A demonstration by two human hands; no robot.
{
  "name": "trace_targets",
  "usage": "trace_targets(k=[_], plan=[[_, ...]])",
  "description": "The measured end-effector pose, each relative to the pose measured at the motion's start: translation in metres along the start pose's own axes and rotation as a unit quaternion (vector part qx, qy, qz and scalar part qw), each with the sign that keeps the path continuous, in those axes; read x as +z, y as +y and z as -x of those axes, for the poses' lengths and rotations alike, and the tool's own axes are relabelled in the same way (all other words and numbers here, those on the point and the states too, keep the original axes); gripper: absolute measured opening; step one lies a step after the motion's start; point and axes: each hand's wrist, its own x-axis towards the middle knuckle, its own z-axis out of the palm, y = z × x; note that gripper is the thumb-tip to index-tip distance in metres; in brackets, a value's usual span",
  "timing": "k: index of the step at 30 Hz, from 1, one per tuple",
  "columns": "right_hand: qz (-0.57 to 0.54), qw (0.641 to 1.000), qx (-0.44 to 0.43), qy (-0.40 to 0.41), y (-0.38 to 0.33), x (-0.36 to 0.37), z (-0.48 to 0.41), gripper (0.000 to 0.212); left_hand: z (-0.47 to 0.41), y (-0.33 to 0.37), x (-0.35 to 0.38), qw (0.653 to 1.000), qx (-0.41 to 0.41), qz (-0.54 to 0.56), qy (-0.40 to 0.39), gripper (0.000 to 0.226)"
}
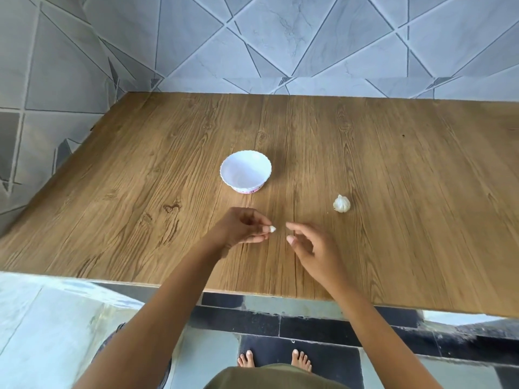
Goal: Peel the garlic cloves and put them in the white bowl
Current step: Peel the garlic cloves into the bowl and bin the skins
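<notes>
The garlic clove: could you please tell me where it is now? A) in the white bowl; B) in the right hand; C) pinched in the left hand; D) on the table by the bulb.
C: the left hand pinches the garlic clove; the right hand is open beside it, holding nothing.

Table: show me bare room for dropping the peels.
Bare wood left of the bowl to the table edge, behind the bowl to the wall, and right of the garlic bulb. Crowded only between the left hand, pinching a clove, and the right hand.
</notes>
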Motion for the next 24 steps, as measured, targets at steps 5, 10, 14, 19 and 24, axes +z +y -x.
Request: trace_targets(k=[5, 10, 14, 19, 24], plan=[[-0.326, 0.918, 0.224, -0.029, -0.028, 0.002, -0.007, 0.01, 0.006, -0.001, 0.01, 0.996, 0.074, 0.025, 0.034, 0.009], [-0.426, 0.856, 0.293, -0.006, -0.035, 0.003, -0.012, 0.008, 0.009, -0.01, 0.01, 0.992, 0.11, -0.016, 0.064, 0.011], [-0.43, 0.851, 0.302, -0.008, -0.036, 0.003, -0.013, 0.014, 0.011, -0.012, 0.012, 0.992, 0.111, -0.004, 0.064, 0.011], [-0.433, 0.853, 0.293, 0.005, -0.04, 0.005, -0.014, 0.01, 0.013, -0.01, 0.011, 0.994, 0.087, 0.051, 0.043, 0.014], [-0.398, 0.878, 0.266, -0.01, -0.041, 0.005, -0.014, 0.005, 0.014, -0.01, 0.012, 0.994, 0.07, 0.074, 0.03, 0.013]])
